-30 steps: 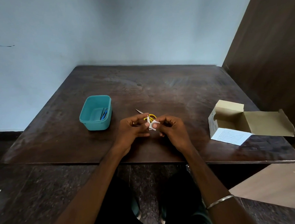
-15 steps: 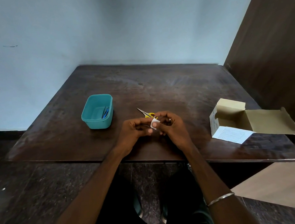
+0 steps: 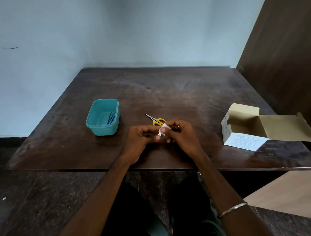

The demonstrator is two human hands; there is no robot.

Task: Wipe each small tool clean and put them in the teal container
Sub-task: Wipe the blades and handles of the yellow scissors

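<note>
Both hands (image 3: 162,135) pinch a wipe (image 3: 163,128) near the table edge (image 3: 153,167).

– What is in the left hand (image 3: 143,136)?
– Some small metal tool (image 3: 159,134), mostly hidden by fingers and the white wipe (image 3: 163,129) (too small to name).
</note>
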